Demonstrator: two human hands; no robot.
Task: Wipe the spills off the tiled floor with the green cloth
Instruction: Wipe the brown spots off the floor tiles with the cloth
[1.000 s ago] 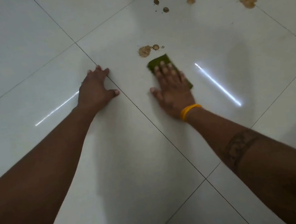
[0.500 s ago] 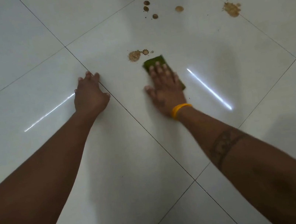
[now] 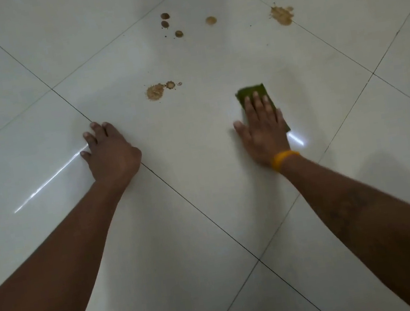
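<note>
Head view. The right hand (image 3: 261, 130) is pressing the green cloth (image 3: 253, 92) flat to the tiled floor (image 3: 202, 182), fingers straight and together on top of it, nothing curled round it; a yellow wristband (image 3: 283, 159) is sitting at the wrist. The left hand (image 3: 112, 154) is bracing on the floor beside a grout line (image 3: 177, 189), fingers spread, holding nothing.

Spills are all lying untouched: the nearest brown splatter (image 3: 155, 92) at about 10 o'clock from the cloth, apart from it; a cluster of dark drops (image 3: 170, 25) at 11 o'clock, farther off; a tan splatter (image 3: 282, 15) at 1 o'clock, by another grout line.

Risks, as I am judging them:
- Flat palm only, so the cloth may be slipping out on the glossy tile.
- A single pass may be smearing the splatter wider.
- Residue may be lodging in the grout.
- The bracing hand may be skidding if wet spreads.
</note>
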